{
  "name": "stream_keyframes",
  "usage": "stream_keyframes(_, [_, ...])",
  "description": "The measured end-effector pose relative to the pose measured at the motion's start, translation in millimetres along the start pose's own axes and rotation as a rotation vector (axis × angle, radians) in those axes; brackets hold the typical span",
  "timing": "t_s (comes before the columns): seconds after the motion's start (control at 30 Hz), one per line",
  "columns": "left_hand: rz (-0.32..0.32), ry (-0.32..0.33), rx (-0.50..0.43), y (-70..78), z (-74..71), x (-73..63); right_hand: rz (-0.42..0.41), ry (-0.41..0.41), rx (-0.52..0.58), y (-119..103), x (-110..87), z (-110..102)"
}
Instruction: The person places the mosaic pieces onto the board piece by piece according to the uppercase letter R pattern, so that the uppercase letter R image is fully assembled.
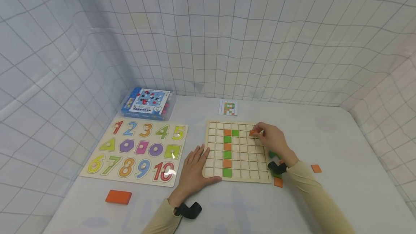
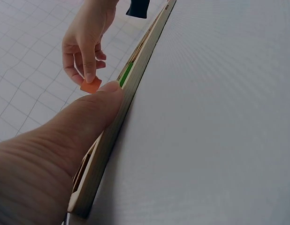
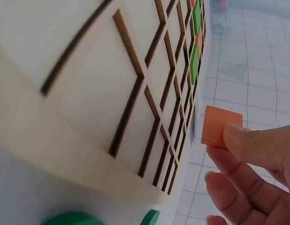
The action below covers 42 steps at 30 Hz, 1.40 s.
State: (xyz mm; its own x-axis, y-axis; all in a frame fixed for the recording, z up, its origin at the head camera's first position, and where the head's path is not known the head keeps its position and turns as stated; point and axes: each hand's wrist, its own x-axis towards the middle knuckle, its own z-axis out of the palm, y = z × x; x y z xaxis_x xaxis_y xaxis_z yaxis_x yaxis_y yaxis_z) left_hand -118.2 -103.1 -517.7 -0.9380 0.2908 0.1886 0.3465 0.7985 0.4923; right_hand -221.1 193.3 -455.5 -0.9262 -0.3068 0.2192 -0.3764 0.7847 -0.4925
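Observation:
A wooden grid board (image 1: 212, 157) lies on the table, with orange and green square tiles set in one column and a green tile (image 1: 235, 133) beside the column's top. My right hand (image 1: 273, 138) pinches an orange square tile (image 3: 215, 125) between thumb and fingertips, above the board's upper right cells. In the left wrist view the same tile (image 2: 91, 85) shows below the right fingers. My left hand (image 1: 195, 170) rests at the board's lower left corner, fingers straight along the left side and thumb (image 2: 105, 96) on the near edge.
Loose orange tiles (image 1: 316, 168) and green ones lie right of the board, partly under the right wrist. A pattern card (image 1: 228, 107) sits behind the board. To the left are a number-and-shape puzzle (image 1: 123, 156), a boxed set (image 1: 147, 103) and an orange block (image 1: 118, 197).

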Motion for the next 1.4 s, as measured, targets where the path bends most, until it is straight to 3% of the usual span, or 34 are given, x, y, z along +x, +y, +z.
stream_keyframes(0.57, [-0.011,-0.002,-0.003,0.7,-0.6,0.0,0.034,-0.064,0.021,-12.0,20.3,21.4])
stream_keyframes(0.87, [-0.003,-0.001,0.001,2.7,-1.9,0.1,0.075,-0.087,0.022,-14.2,24.4,26.3])
stream_keyframes(1.4, [-0.005,0.000,-0.001,2.7,-1.8,0.1,0.071,-0.102,-0.040,-17.3,23.0,27.6])
